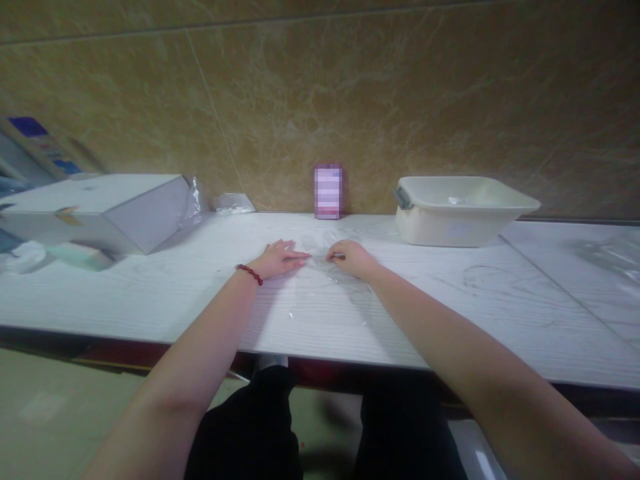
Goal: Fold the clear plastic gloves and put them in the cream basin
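A clear plastic bag (325, 303) lies flat on the white wood-grain table (165, 300), its outline faint against the surface. My left hand (283, 259), with a red bead bracelet (250, 273) at the wrist, rests at the bag's far left side with fingers stretched out. Opposite it, my right hand (353, 258) is closed in a pinch on the far part of the bag, where the plastic is crumpled. The two hands are a short gap apart.
Against the tiled wall leans a phone (328, 193), its screen blurred. A cream plastic basin (450, 223) stands behind on the right. To the left sits a white box (100, 207). More clear plastic (617, 253) lies at the far right.
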### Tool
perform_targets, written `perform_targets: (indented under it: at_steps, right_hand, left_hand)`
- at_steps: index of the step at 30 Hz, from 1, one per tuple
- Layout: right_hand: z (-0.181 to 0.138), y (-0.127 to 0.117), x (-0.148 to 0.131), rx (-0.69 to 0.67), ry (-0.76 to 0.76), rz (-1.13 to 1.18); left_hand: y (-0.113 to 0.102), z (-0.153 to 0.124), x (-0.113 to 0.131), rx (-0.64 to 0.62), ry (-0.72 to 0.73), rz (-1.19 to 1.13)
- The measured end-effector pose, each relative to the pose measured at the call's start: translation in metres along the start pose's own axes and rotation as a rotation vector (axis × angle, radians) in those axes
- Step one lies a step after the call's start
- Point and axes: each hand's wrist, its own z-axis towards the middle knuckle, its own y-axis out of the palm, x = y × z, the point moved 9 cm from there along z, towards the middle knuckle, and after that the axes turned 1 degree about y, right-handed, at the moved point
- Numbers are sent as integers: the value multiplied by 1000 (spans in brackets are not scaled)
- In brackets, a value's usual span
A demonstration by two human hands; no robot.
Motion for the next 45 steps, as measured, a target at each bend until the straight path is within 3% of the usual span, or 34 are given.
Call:
perform_targets:
  at_steps: [14,24,35,41,45]
  right_hand:
    - [0,1,-1,-17,-42,-26]
    - [-1,-1,0,-4,-30,-41]
    - [-1,-2,6,-41,69,-104]
    - [-2,-20,5,147,121,-180]
    - [0,-11,-9,120,78,-199]
  left_hand:
    - [4,3,-3,-1,30,111]
    - [11,2,-7,-91,11,131]
    - [11,2,-7,-102,9,137]
    - [12,3,-7,-92,24,145]
    - [12,4,-9,-78,17,136]
